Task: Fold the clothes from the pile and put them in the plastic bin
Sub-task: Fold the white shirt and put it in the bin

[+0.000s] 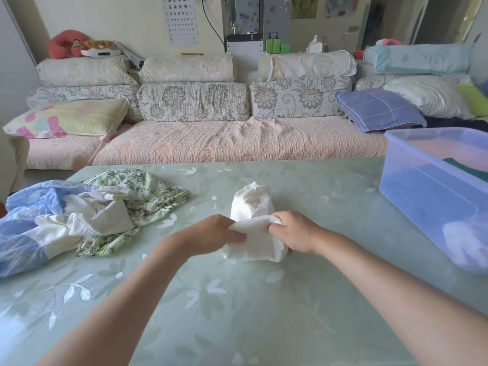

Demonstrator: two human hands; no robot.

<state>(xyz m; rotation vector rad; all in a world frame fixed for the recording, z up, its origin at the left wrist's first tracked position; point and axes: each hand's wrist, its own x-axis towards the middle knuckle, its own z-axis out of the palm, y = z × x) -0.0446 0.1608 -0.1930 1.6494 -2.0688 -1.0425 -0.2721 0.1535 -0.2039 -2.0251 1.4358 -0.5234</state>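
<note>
Green floral surface [264, 313] bears a white knitted garment [250, 202] lying lengthwise away from the person. Left hand [214, 233] and right hand [295, 231] grip its ribbed band [253, 223], fingers [232, 236] curled.

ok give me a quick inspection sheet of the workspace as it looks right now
surface: pale green floral table
job's things: white garment partly folded at centre; unfolded pile at left; plastic bin at right, clothes inside
clutter: purple pillow and others loose on the sofa
grippers: left hand and right hand both grip the garment's ribbed edge
cables: black cable hangs down the back wall
surroundings: sofa behind the table; eye chart on the wall
</note>
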